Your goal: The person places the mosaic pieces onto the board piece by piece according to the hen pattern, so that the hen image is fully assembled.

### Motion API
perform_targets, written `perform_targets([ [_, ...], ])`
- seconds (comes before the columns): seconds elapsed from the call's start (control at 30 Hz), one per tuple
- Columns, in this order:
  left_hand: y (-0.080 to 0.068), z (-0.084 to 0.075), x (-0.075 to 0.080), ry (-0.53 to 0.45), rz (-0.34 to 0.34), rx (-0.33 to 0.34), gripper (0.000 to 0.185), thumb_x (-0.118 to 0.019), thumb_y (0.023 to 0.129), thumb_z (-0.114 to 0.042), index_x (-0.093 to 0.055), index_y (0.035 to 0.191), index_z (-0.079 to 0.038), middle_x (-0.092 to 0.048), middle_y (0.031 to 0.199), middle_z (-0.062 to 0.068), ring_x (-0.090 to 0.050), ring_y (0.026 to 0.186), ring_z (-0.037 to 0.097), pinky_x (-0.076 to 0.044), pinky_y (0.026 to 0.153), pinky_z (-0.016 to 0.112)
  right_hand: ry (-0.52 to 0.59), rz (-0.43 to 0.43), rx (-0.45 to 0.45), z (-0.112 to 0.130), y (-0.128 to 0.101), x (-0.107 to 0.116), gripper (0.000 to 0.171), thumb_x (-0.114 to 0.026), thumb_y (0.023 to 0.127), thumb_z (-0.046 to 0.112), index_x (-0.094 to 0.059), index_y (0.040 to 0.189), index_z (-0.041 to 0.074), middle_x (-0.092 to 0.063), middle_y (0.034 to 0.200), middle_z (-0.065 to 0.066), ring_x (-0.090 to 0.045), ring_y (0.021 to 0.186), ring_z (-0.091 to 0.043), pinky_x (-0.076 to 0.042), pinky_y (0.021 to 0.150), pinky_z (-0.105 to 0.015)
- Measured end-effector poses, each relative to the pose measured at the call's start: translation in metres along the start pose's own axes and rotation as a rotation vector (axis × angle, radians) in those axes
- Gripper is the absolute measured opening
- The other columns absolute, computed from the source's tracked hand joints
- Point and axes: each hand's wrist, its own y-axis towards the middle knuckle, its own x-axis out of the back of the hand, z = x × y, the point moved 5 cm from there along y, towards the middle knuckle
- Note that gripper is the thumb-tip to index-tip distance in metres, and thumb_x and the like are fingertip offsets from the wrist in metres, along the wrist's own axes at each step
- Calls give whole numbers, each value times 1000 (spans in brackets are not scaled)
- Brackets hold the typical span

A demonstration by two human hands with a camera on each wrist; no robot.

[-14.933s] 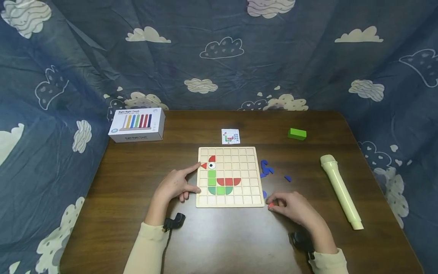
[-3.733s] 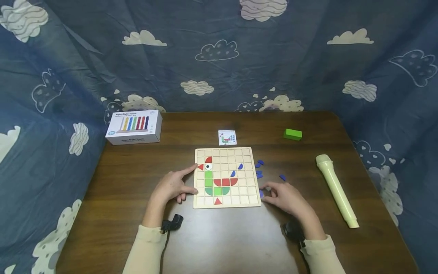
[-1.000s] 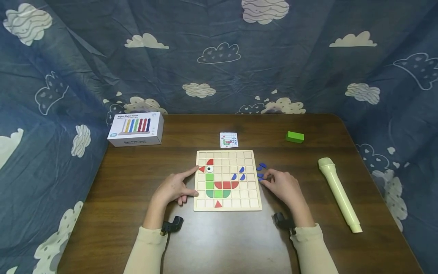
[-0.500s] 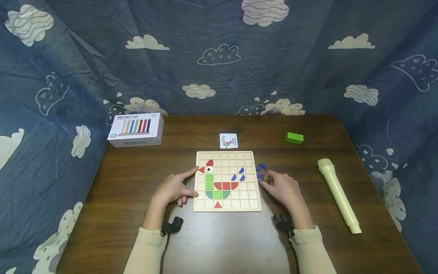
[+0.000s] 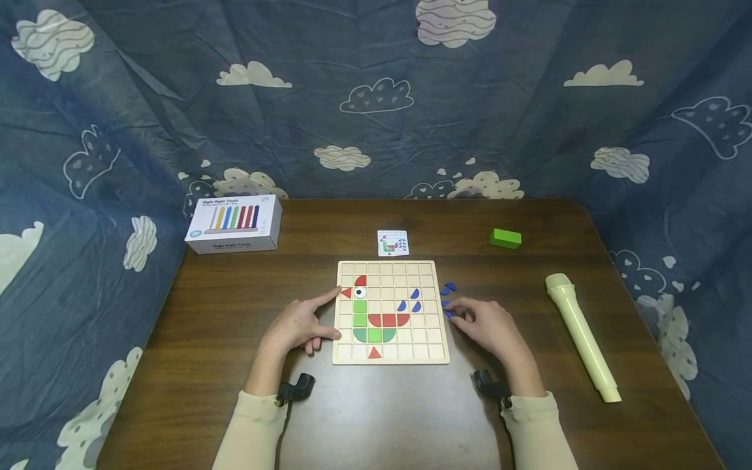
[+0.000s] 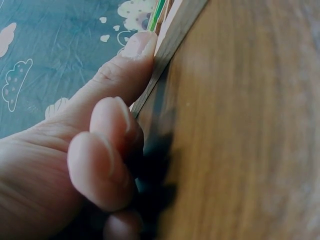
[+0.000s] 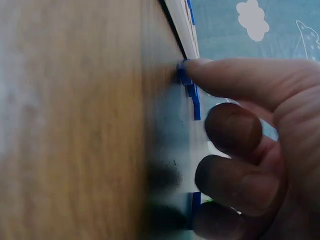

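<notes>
A square wooden grid board [image 5: 420, 277] holds red, green and white pieces in a bird shape, with three blue half-circle pieces [image 5: 416, 306] at its right. My left hand [image 5: 295, 324] rests against the board's left edge, index finger and thumb spread and touching the rim. In the left wrist view its thumb [image 6: 115, 75] lies along the board's edge while other fingers curl in. At the right edge, my right hand [image 5: 487, 323] pinches a blue half-circle piece [image 5: 449, 314] between thumb and index fingertip, low at the table. In the right wrist view, the thumb covers part of that piece [image 7: 182, 72].
More blue pieces [image 5: 450, 286] lie just beyond the right fingertips. A small picture card [image 5: 392, 243] sits behind the board. A white box [image 5: 234, 225] stands back left, a green block [image 5: 506, 238] back right, and a pale yellow tube [image 5: 583, 339] lies at the right.
Since the oldest frame, a red triangle and three blue pieces have come onto the board. In the last half second, the right fingers spread slightly and the near blue piece turned. The left hand stays.
</notes>
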Motion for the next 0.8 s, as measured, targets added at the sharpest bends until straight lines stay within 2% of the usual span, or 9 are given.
perform_targets([
  [0.1,0,0,0,1,2,-4,99,-96,79,-25,-44,159,-49,-65,56,9,-60,43,17,-51,43,25,4,35,2,-1,1,0,26,-77,98,28,-77,122,20,-56,67,2,-49,61,-15,-35,55,-30],
  [0.33,0,0,1,4,6,-15,99,-95,79,-26,-43,160,-47,-66,56,9,-60,43,17,-52,43,25,-16,16,-22,-1,3,1,28,-82,94,36,-73,112,16,-58,70,1,-50,61,-16,-35,56,-31],
  [0.57,-1,-1,3,-6,-5,-3,98,-96,79,-25,-45,159,-49,-65,56,9,-60,42,17,-51,43,25,-18,20,-27,1,6,-1,31,-81,94,37,-75,115,16,-58,69,1,-50,61,-16,-34,55,-30],
  [0.7,-1,0,3,1,-3,-11,98,-96,78,-27,-45,159,-48,-63,56,8,-60,43,17,-49,43,23,1,-25,-47,7,2,3,32,-82,93,37,-75,114,13,-57,68,1,-49,60,-15,-34,54,-30],
  [0.8,0,2,2,10,4,-16,99,-96,78,-29,-44,160,-47,-63,56,7,-61,44,18,-49,43,22,41,-73,-63,20,-4,6,32,-83,92,36,-74,113,12,-56,67,1,-49,58,-15,-34,54,-29],
])
